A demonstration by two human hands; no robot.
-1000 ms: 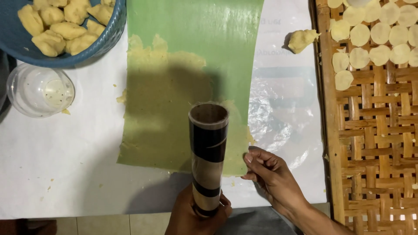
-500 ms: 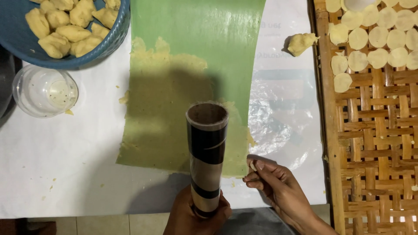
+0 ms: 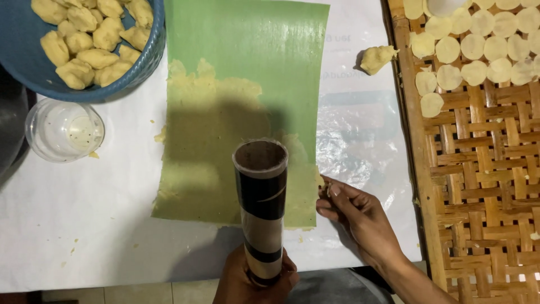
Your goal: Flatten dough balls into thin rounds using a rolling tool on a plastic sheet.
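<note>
The person's left hand (image 3: 253, 278), at six o'clock in the view, wraps its fingers closed around the lower end of a tall black-and-cream banded cylindrical tube (image 3: 261, 205), which stands tilted toward the camera over a rectangular green leaf sheet (image 3: 253, 62) spread with a thin layer of pale yellow dough (image 3: 211, 124). The right hand (image 3: 360, 217), at about four o'clock from the tube, rests at the sheet's right edge with its fingertips (image 3: 329, 191) pinched together on a small crumb of dough. At eleven o'clock a round blue bowl (image 3: 22, 67) holds a heap of yellow dough lumps (image 3: 90, 39); just below it, a clear glass cup (image 3: 63, 130) holds a little cloudy liquid. At two o'clock a woven bamboo tray (image 3: 478, 169) carries rows of flat round dough discs (image 3: 478, 53), and one loose dough lump (image 3: 376, 58) lies beside its rim.
</note>
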